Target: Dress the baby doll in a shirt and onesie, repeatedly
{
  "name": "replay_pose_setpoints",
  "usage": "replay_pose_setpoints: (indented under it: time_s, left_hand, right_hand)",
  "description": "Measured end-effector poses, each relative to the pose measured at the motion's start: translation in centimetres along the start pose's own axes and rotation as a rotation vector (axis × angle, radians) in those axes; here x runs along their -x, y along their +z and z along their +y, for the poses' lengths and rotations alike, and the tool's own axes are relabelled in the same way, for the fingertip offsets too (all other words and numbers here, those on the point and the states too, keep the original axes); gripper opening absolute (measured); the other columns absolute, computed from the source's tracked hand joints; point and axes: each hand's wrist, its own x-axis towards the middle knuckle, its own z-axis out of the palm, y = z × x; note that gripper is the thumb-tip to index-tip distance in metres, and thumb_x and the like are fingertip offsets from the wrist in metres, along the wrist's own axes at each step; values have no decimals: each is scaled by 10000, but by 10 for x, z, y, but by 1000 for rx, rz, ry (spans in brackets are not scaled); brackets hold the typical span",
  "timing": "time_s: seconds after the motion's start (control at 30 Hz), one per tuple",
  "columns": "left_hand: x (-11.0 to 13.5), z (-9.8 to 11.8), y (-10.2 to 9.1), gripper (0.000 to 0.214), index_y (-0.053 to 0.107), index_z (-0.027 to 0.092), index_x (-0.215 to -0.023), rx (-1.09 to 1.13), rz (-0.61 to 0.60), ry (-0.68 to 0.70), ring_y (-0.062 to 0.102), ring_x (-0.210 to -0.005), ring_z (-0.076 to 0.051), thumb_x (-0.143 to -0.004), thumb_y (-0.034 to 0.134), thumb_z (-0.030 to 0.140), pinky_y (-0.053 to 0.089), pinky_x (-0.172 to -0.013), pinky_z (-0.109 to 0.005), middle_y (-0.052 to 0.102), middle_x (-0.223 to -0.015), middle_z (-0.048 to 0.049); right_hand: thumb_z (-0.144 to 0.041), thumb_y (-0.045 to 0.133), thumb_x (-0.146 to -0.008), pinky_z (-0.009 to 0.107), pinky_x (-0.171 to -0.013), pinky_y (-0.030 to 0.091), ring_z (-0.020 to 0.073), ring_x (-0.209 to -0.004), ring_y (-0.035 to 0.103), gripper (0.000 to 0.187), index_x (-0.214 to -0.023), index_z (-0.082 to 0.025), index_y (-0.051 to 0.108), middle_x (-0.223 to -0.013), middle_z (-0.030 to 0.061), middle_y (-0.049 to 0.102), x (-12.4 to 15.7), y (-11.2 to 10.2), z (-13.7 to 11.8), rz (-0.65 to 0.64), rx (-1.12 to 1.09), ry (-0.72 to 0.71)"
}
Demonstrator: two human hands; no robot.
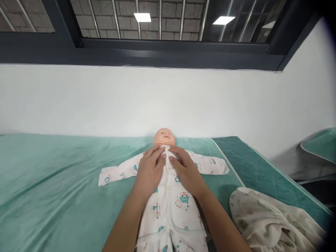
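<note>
A baby doll [164,136] lies on its back, its head toward the wall. It wears a white long-sleeved baby shirt [169,210] with small teal and brown prints, its sleeves spread to both sides. My left hand [152,166] is on the left half of the chest, fingers bent and gripping the front edge just below the collar. Opposite it, my right hand [185,168] grips the other front edge with thumb and fingers. A round button [169,189] shows lower down the front. What lies between my fingertips is too small to make out.
Under the doll is a green sheet [65,196], with a darker green quilted pad [252,168] on the right. A crumpled printed cloth [273,220] lies at lower right. Behind rises a white wall [131,101] below a dark-framed barred window [168,52].
</note>
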Motion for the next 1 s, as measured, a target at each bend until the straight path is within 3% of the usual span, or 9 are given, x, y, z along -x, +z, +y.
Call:
replay_pose_setpoints:
  time_s: [0.47, 1.0]
  left_hand:
    - [2, 10, -1, 380, 634, 293, -1273, -37, -6, -59, 468, -1329, -214, -975, 411, 369, 341, -1149, -415, 554, -1413, 7]
    - [3, 11, 2, 391, 644, 281, -1272, -77, -16, -30, 477, -1319, -215, -978, 397, 356, 339, -1157, -390, 569, -1391, 1]
  right_hand:
    - [-312, 502, -939, 402, -1105, 393, 190, -1279, 508, 248, -1135, -296, 654, -1325, 14, 597, 0, 2, 3, 27, 19, -48]
    - [-330, 372, -985, 513, -1157, 323, 254, -1380, 415, 363, -1255, -251, 601, -1446, 68, 519, 6, 4, -10, -53, 381, -83]
